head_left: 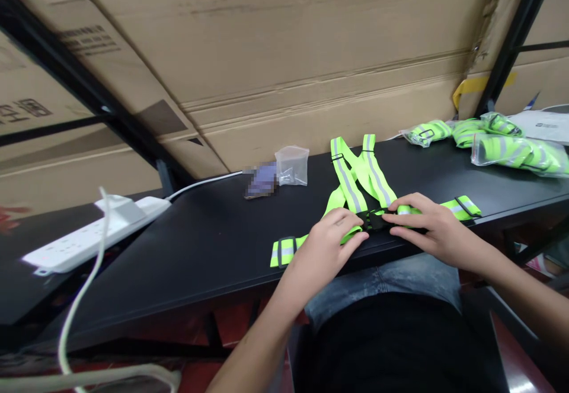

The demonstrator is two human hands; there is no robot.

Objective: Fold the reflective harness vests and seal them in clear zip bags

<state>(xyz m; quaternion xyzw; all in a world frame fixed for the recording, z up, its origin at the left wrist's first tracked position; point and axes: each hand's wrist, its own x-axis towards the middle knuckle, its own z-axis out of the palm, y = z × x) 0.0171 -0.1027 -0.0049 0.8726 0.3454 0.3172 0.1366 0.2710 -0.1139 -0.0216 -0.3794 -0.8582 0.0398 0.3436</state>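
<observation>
A reflective vest harness (353,188) of neon-yellow straps with grey stripes lies on the black table, its shoulder straps crossing and pointing away from me. At its near edge is a black plastic buckle (376,220) on the waist strap. My left hand (326,242) pinches the strap at the buckle's left end, thumb below and fingers above. From the other side, my right hand (433,227) has its fingertips closed on the buckle's right end. Whether the two buckle halves are joined, I cannot tell. The strap ends with black sliders stick out on both sides.
Bagged neon harnesses (520,150) lie at the right beside a white packet (542,125). A small clear bag (292,166) stands near a blurred phone-like object (262,179). A white power strip (98,233) with a cable is at the left. Cardboard (311,55) backs the table (200,239).
</observation>
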